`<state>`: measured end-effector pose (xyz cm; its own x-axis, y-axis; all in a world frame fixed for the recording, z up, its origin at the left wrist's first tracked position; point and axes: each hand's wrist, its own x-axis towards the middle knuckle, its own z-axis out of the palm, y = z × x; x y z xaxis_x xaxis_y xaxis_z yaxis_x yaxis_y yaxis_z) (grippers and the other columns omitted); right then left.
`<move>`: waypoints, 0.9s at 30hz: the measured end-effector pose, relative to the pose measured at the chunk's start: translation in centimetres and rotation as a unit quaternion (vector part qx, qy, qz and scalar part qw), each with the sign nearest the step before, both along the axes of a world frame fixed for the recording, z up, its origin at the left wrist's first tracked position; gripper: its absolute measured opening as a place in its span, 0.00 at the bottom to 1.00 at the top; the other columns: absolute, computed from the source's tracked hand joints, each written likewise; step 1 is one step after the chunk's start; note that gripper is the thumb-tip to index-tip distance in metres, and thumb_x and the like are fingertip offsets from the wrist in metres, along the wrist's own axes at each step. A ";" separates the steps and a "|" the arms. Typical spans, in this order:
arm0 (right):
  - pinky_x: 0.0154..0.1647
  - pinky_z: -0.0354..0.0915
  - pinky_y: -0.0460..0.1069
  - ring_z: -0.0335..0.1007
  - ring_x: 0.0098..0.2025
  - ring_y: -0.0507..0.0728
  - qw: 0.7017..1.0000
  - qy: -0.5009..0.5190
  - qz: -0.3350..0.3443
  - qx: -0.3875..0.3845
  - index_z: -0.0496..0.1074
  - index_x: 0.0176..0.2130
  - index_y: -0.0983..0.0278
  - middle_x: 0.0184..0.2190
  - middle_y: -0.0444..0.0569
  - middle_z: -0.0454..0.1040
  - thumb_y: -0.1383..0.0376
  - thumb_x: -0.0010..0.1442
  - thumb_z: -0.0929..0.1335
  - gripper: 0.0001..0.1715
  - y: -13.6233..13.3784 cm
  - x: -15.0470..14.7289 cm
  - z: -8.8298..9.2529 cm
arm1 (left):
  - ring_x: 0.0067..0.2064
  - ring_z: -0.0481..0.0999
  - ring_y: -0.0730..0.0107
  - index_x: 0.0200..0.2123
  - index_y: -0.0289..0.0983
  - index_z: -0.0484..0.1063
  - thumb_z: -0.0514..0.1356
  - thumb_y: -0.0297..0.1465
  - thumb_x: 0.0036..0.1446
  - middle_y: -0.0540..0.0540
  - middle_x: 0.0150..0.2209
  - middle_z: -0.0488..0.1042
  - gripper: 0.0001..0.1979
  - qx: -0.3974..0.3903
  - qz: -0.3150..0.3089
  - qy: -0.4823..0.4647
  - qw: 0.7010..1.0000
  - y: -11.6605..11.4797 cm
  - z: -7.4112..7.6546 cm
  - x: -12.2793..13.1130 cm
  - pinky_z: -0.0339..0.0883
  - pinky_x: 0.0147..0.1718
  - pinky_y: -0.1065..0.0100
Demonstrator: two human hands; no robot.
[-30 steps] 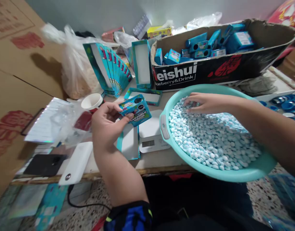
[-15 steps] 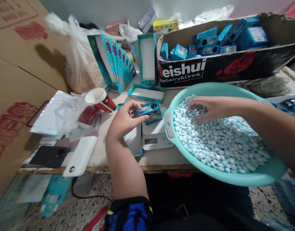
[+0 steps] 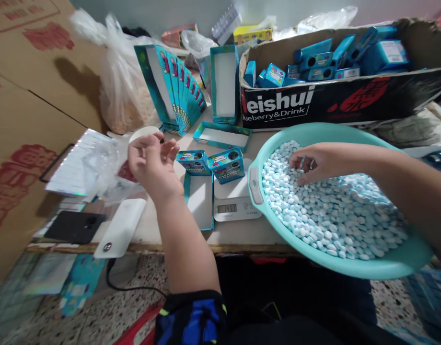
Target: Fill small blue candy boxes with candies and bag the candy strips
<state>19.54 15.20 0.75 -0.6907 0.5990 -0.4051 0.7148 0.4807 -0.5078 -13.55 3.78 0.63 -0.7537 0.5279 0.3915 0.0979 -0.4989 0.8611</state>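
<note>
My left hand [image 3: 154, 160] is raised over the table in front of the cup, palm up with its fingers apart and nothing in it. A small blue box [image 3: 226, 165] stands on the white kitchen scale [image 3: 237, 211], whose display is lit. Beside it, another blue box [image 3: 193, 163] rests at the far end of a shallow open tray [image 3: 201, 201]. My right hand [image 3: 314, 160] reaches into the teal basin [image 3: 303, 244] at its left part, fingers curled among the pale blue and white candies [image 3: 335, 215]; whether it grips any is hidden.
A black carton [image 3: 339, 103] of blue boxes stands behind the basin. Fanned blue trays [image 3: 184, 96], an upright tray [image 3: 224, 86] and a flat one [image 3: 222, 136] are at the back. A cup [image 3: 145, 132], a power bank [image 3: 121, 230] and a phone [image 3: 75, 227] lie left.
My left hand has let go of the blue box on the scale and moved left and up, opening. The scale display now shows a different number. My right hand stays in the candies.
</note>
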 end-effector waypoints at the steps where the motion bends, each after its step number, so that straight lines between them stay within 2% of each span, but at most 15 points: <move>1: 0.36 0.65 0.54 0.73 0.35 0.60 1.000 -0.001 0.001 0.000 0.74 0.44 0.60 0.36 0.51 0.78 0.53 0.48 0.76 0.25 0.0 0.0 0.0 | 0.33 0.77 0.74 0.36 0.40 0.63 0.67 0.38 0.51 0.50 0.40 0.74 0.16 0.007 0.020 -0.005 1.000 0.0 0.0 0.0 0.72 0.35 0.66; 4: 0.35 0.64 0.54 0.72 0.33 0.59 1.000 -0.023 0.006 0.011 0.75 0.41 0.59 0.34 0.50 0.78 0.54 0.51 0.75 0.20 0.0 0.0 0.1 | 0.33 0.75 0.75 0.37 0.41 0.60 0.63 0.40 0.50 0.50 0.41 0.72 0.16 0.024 0.052 -0.011 0.998 -0.1 0.3 0.1 0.71 0.34 0.67; 8: 0.35 0.63 0.54 0.70 0.31 0.58 0.999 -0.047 0.012 0.026 0.76 0.37 0.58 0.32 0.48 0.77 0.55 0.52 0.75 0.14 -0.1 0.0 0.2 | 0.33 0.74 0.75 0.36 0.41 0.58 0.61 0.41 0.50 0.50 0.40 0.71 0.16 0.013 0.047 -0.011 0.999 -0.3 0.5 0.3 0.70 0.35 0.66; 14: 0.35 0.63 0.54 0.69 0.31 0.57 0.998 -0.049 0.025 0.025 0.75 0.36 0.58 0.32 0.47 0.77 0.54 0.52 0.74 0.14 -0.1 0.0 0.2 | 0.31 0.74 0.75 0.36 0.41 0.61 0.62 0.38 0.53 0.51 0.34 0.72 0.13 0.027 0.030 -0.006 0.999 -0.1 -0.1 0.3 0.70 0.35 0.66; 22: 0.31 0.61 0.52 0.66 0.28 0.55 0.999 -0.021 0.041 0.029 0.75 0.33 0.59 0.27 0.45 0.75 0.59 0.54 0.72 0.07 -0.2 0.3 0.5 | 0.36 0.78 0.72 0.35 0.43 0.63 0.61 0.45 0.58 0.56 0.35 0.74 0.13 -0.057 0.036 0.057 0.996 -0.2 -0.5 0.3 0.71 0.39 0.61; 27: 0.32 0.62 0.51 0.67 0.30 0.55 0.998 -0.029 0.061 0.019 0.74 0.35 0.60 0.29 0.44 0.75 0.56 0.55 0.70 0.11 0.1 0.4 0.3 | 0.33 0.78 0.72 0.34 0.43 0.65 0.62 0.44 0.58 0.55 0.33 0.75 0.13 -0.012 0.033 0.048 0.998 0.1 -0.8 0.2 0.70 0.35 0.63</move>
<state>19.91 15.32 1.06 -0.7357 0.5278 -0.4243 0.6771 0.5845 -0.4471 -13.33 3.86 -0.15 -0.7463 0.4887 0.4519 0.2124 -0.4686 0.8575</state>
